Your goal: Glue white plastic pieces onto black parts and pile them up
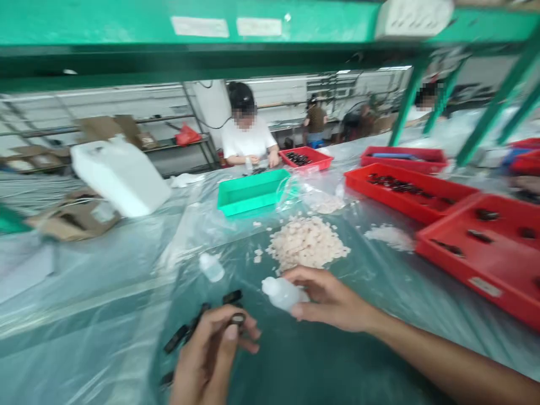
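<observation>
My left hand (pixel 211 354) is low in the middle, fingers pinched on a small black part (pixel 238 319). My right hand (pixel 329 301) reaches in from the right and grips a small white plastic bottle (pixel 280 292), its tip pointing left toward the black part. Several more black parts (pixel 189 329) lie on the plastic-covered table beside my left hand. A second small white bottle (pixel 211 266) lies a little farther back. Just beyond my right hand sits a pile of small pale pieces (pixel 307 243).
Red trays with black parts stand at right (pixel 476 256) and farther back (pixel 405 191). A green tray (pixel 251 193) is mid-table, a white jug (pixel 120 174) and torn cardboard (pixel 71 219) at left. A person in white (pixel 248 140) works across the table. A green shelf hangs overhead.
</observation>
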`<state>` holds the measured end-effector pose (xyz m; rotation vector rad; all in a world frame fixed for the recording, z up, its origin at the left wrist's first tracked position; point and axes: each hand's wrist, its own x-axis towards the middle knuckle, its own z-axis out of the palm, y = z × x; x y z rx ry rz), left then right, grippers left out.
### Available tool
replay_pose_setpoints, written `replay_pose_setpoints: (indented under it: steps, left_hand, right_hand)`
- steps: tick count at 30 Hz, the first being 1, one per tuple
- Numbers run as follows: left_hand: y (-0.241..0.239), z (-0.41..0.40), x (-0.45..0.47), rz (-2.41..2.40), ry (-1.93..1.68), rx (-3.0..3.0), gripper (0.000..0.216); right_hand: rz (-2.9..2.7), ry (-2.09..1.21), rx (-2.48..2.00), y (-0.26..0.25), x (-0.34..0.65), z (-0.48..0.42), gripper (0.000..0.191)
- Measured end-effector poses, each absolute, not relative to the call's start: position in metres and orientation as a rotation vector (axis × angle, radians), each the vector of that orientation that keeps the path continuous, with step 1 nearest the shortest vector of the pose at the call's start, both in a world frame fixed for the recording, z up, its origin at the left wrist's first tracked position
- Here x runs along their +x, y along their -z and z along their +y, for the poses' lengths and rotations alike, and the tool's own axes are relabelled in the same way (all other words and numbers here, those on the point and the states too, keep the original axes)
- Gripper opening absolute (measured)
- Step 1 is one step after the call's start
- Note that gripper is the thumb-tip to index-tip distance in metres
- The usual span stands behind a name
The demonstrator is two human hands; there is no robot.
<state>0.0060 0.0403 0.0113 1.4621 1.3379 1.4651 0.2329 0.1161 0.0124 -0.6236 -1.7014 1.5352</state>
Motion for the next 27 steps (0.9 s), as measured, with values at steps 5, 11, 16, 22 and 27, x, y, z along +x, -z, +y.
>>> replay_pose_setpoints:
  steps: [5, 11, 16, 22, 27]
  left_hand:
    - [-0.009, 0.039, 0.003, 1.415, -1.462, 1.546, 0.032]
    - [-0.005, 0.035, 0.005, 1.406, -1.462, 1.633, 0.023]
    - [-0.006, 0.033, 0.005, 1.423, -1.396, 1.656, 0.021]
    - [-0.009, 0.031, 0.006, 1.426, -1.340, 1.665, 0.018]
    - [-0.009, 0.029, 0.010, 1.445, -1.296, 1.645, 0.014]
  right_hand:
    - [-1.883, -1.330, -0.758, -0.011, 0.237, 0.104, 0.044]
    - [-2.047, -0.984, -0.846, -0.011, 0.233, 0.094, 0.032]
    - [-2.080, -0.833, -0.778, -0.018, 0.234, 0.098, 0.035]
    - [-2.136, -0.536, -0.683, -0.026, 0.241, 0.096, 0.041]
    - [-2.138, -0.241, -0.680, -0.025, 0.247, 0.085, 0.044]
